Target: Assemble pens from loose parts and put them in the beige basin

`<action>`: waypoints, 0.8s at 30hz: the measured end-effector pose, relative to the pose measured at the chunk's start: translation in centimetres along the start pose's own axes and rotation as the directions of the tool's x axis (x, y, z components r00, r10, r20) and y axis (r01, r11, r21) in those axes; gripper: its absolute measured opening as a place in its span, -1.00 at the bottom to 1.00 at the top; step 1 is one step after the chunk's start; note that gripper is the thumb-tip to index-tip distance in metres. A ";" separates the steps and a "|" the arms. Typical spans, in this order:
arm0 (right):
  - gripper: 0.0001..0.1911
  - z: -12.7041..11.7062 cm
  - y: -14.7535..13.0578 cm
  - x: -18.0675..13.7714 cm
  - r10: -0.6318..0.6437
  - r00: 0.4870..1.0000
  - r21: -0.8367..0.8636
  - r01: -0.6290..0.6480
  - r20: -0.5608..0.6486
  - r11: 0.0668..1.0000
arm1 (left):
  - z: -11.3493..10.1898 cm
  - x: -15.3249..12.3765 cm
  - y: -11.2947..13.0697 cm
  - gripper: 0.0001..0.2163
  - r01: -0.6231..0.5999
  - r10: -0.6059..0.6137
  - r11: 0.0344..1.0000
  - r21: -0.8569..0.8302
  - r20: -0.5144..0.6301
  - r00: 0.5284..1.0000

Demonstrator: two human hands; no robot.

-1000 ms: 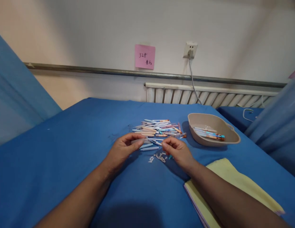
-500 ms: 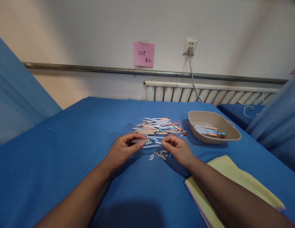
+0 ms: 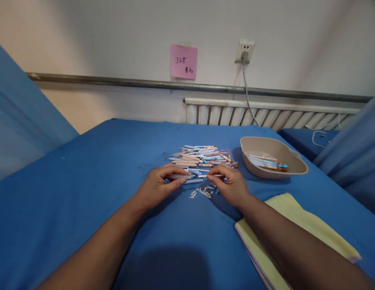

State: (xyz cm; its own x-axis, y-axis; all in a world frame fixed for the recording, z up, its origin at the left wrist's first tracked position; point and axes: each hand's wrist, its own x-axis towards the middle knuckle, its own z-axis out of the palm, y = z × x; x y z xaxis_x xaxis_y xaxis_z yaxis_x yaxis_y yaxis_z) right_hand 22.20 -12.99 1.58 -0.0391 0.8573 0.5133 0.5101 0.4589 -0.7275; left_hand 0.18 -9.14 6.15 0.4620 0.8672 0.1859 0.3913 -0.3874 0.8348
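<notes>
My left hand (image 3: 157, 185) is closed on a pale pen barrel (image 3: 178, 176) held level just above the blue cloth. My right hand (image 3: 232, 183) pinches a thin white refill (image 3: 209, 175) that points left toward the barrel's open end. Right behind both hands lies a pile of several coloured pens and pen parts (image 3: 202, 158). Small white bits (image 3: 202, 192) are scattered on the cloth between my hands.
A beige tray (image 3: 296, 170) with a few pens in it stands at the right. A yellow notebook (image 3: 296, 229) lies under my right forearm. The table (image 3: 84, 193) is covered in blue cloth. A radiator, a socket with a cable and a pink note are on the wall behind.
Both hands have moved slightly away from me toward the pen pile. The right hand now holds the thin refill out level toward the barrel in the left hand.
</notes>
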 end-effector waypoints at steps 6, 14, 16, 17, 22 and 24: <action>-0.90 -0.1 -0.2 -0.2 -0.062 0.998 -0.039 0.062 -0.016 0.997 | 0.5 -0.1 -0.3 -0.77 0.115 -0.117 0.991 -0.070 -0.023 0.993; -0.90 -0.4 -0.5 -0.2 -0.113 0.994 -0.082 0.113 0.004 0.990 | 0.9 0.1 -1.0 -0.78 0.195 -0.178 0.951 -0.241 0.089 0.980; -0.89 -0.5 -0.6 -0.2 -0.137 0.990 -0.075 0.138 0.013 0.988 | 1.0 0.1 -0.9 -0.79 0.206 -0.181 0.946 -0.249 0.119 0.976; -0.90 -0.5 -0.7 -0.3 -0.149 0.989 -0.070 0.149 0.013 0.986 | 1.0 0.1 -0.9 -0.80 0.209 -0.180 0.945 -0.250 0.133 0.975; -0.91 -0.3 -0.7 -0.4 -0.147 0.988 -0.066 0.150 0.041 0.987 | 1.2 0.0 -0.9 -0.80 0.206 -0.170 0.950 -0.234 0.162 0.972; -0.90 -0.3 -0.6 -0.5 -0.152 0.985 -0.064 0.157 0.079 0.985 | 1.4 0.0 -1.0 -0.80 0.195 -0.162 0.957 -0.213 0.162 0.973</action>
State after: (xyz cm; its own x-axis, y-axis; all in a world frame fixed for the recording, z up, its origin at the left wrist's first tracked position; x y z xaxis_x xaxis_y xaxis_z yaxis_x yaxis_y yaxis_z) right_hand 22.13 -13.75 1.93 -0.1840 0.7932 0.5805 0.5518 0.5721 -0.6068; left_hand 0.85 -9.20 4.56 0.5156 0.8560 -0.0382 0.2947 -0.1353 0.9460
